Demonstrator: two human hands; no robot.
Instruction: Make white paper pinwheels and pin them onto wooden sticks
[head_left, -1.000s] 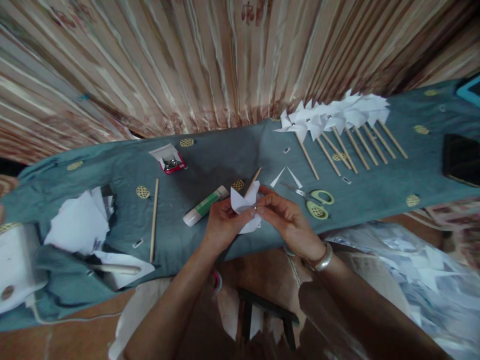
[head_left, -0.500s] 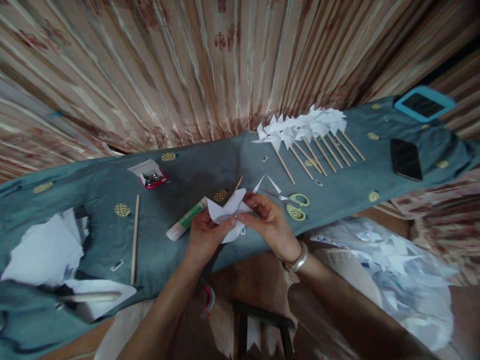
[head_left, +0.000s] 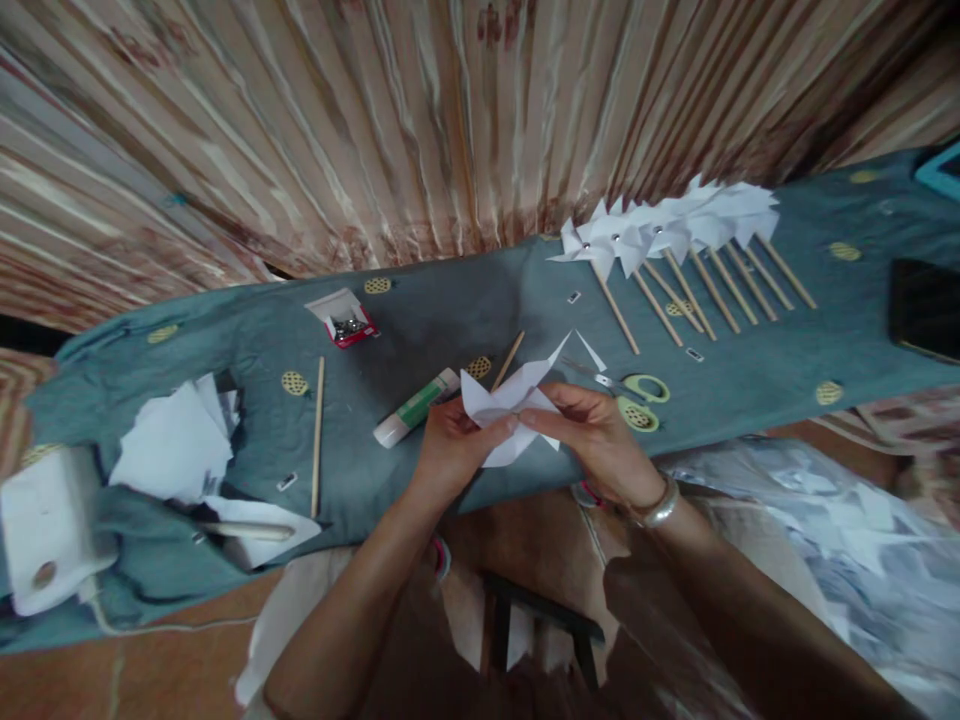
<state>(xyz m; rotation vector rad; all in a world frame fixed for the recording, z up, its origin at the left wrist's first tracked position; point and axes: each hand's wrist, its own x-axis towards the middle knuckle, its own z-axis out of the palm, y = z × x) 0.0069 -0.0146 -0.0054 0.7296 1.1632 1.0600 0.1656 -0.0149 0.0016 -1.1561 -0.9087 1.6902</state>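
Observation:
A white paper pinwheel [head_left: 510, 388] with folded blades is held between my two hands, above the near edge of the cloth-covered table. My left hand [head_left: 459, 445] grips its left side, the thumb at the centre. From the right, my right hand [head_left: 600, 430] holds it with the thumb also pressed near the middle; the other fingers are partly behind the paper. Just left of the pinwheel lies a green and white glue stick [head_left: 417, 408]. Behind it a wooden stick [head_left: 508, 360] shows in part. Green-handled scissors [head_left: 637, 400] lie right of my right hand.
Several finished pinwheels on sticks [head_left: 675, 235] lie in a row at the back right. Pins fill a small red box [head_left: 346, 325]. Paper sheets [head_left: 176, 440], another stick [head_left: 318, 440] and a white appliance [head_left: 52, 530] are on the left. A plastic bag [head_left: 840, 530] stands at right.
The view has swung left, so the table's things appear farther right and the white appliance has come into view. Both hands still hold the pinwheel, its blades slightly turned.

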